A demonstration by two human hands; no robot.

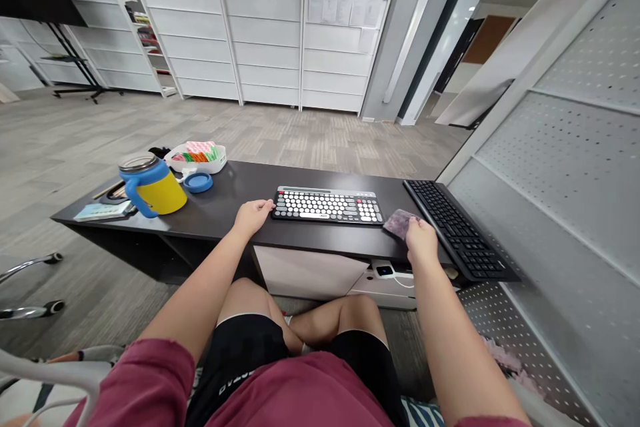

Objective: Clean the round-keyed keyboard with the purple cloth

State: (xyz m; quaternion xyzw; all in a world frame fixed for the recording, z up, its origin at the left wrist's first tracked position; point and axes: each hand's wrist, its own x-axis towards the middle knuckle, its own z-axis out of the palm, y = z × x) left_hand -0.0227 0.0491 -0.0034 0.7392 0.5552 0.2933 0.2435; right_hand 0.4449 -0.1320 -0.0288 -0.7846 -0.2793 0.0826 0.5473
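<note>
A small keyboard (327,205) with round white, grey and red keys lies on a dark low table (235,193). My left hand (253,213) rests at the keyboard's left end, fingers curled against its corner. My right hand (420,238) is closed on a purple-grey cloth (400,222) that lies on the table just right of that keyboard. A black full-size keyboard (457,227) sits to the right of the cloth, angled along the table's right end.
A yellow and blue mug (150,187) stands at the table's left, its blue lid (198,181) beside it. Behind them is a white tray of colourful packets (197,155). A booklet (103,211) lies at the left corner. A white perforated panel (565,200) rises on the right.
</note>
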